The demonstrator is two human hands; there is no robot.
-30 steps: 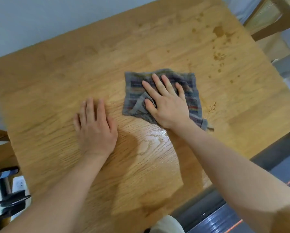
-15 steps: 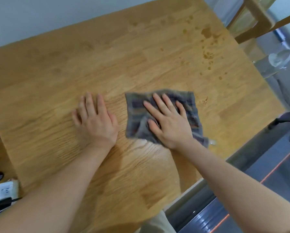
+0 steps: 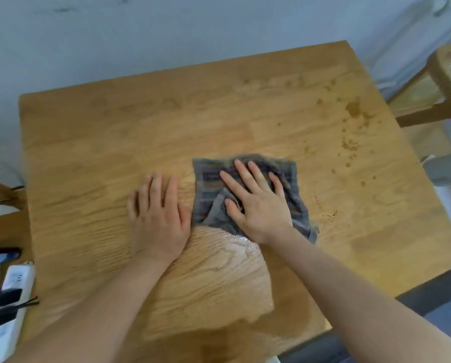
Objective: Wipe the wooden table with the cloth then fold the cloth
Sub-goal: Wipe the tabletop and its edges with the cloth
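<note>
A grey striped cloth [image 3: 208,179] lies spread on the wooden table [image 3: 88,142], a little right of the middle. My right hand [image 3: 258,203] presses flat on the cloth with its fingers apart, the thumb bunching a fold near the cloth's lower left. My left hand [image 3: 156,218] rests palm down on the bare wood just left of the cloth, holding nothing. A wet sheen [image 3: 234,247] shows on the wood below the cloth. Brown spots and a stain [image 3: 353,110] dot the table's far right part.
A wooden chair [image 3: 444,82] stands beyond the table's right edge. A white power strip [image 3: 9,305] with dark cables lies off the left edge. A pale wall runs behind the table. A dark floor strip shows at the lower right.
The view has tilted up, so the table's far edge and the wall now show. My right hand drew the cloth nearer over the wood; my left hand stayed flat.
</note>
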